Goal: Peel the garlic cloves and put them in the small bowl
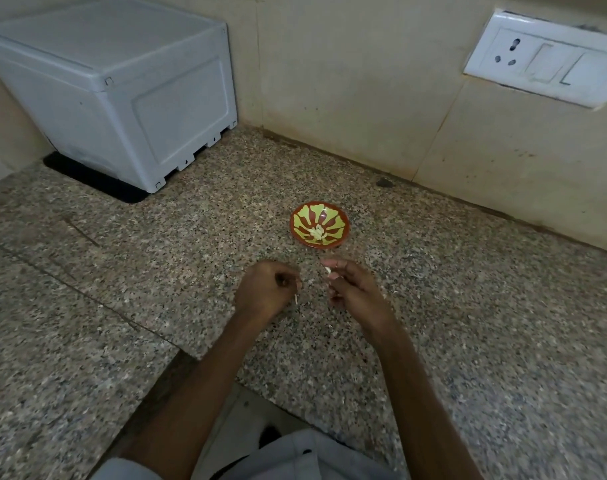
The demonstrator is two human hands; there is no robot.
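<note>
One garlic clove (328, 270) is pinched by the right hand (354, 289), seemingly for dropping into the small bowl (338, 221) just beyond. A peel scrap (296, 298) is held aside, pinched in the curled left hand (265, 292).

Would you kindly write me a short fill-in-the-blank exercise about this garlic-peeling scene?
1. The small bowl holds peeled ____ cloves.
2. The left hand grips a thin sliver, while the right hand pinches a pale ____.
3. The white box stands to the bowl's ____.
Missing words: garlic; clove; left.
</note>
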